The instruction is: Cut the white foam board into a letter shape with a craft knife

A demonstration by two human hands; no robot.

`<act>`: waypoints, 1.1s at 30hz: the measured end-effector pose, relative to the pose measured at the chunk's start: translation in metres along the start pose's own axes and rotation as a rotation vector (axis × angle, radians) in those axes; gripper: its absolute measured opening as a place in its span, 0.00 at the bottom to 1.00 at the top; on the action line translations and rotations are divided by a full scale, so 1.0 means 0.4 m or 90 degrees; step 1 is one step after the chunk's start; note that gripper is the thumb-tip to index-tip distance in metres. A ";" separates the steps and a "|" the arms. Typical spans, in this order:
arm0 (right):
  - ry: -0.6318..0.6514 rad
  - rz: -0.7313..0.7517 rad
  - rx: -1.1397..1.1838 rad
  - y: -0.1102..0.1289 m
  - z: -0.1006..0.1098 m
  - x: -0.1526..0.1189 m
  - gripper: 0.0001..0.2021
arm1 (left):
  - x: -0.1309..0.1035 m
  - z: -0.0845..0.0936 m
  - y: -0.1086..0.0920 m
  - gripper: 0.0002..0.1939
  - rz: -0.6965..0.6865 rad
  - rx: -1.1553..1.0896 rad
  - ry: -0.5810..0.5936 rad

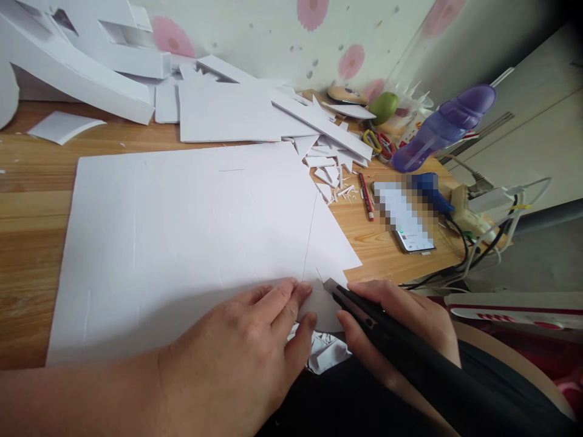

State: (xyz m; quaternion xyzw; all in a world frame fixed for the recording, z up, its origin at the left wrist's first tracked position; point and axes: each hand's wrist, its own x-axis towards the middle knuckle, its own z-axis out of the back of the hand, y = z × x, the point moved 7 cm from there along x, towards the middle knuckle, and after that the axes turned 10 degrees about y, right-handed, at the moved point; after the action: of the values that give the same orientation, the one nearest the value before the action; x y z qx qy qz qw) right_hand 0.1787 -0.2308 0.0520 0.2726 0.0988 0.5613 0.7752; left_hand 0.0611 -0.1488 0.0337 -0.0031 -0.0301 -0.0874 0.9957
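A large white board (pixel 173 230) lies flat on the wooden table, with thin pencil lines and faint creases on it. My left hand (pixel 255 340) rests on its near edge, fingers together, the thumb at the edge; it grips the board there. My right hand (pixel 401 321) is wrapped round a black utility knife (pixel 382 334). The knife's blade tip touches the board just right of my left fingertips, beside a short line. A long, slightly curved line runs up from my left fingers toward the board's right edge.
White offcuts (pixel 228 112) are heaped behind the board. To the right lie a red pencil (pixel 365 197), a phone (pixel 403 215), scissors (pixel 385 145), a purple bottle (pixel 444 127), a green fruit (pixel 384 108) and a power strip with cables (pixel 473 212). Crumpled white scraps (pixel 325 352) show below the board's near edge.
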 end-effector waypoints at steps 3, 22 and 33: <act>-0.004 -0.001 -0.002 0.007 0.000 0.000 0.06 | 0.001 0.005 0.001 0.20 0.008 -0.006 -0.003; 0.015 -0.166 0.123 -0.059 0.028 -0.005 0.05 | -0.009 -0.009 -0.016 0.23 -0.038 0.039 0.016; 0.213 0.082 0.214 -0.070 0.016 0.099 0.12 | -0.016 -0.001 -0.028 0.20 -0.070 0.060 0.015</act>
State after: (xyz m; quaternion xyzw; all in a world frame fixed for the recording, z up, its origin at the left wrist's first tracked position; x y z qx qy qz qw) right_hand 0.2183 -0.2024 0.0485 0.3065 0.3004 0.6226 0.6544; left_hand 0.0527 -0.1588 0.0331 0.0469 -0.0226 -0.1404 0.9887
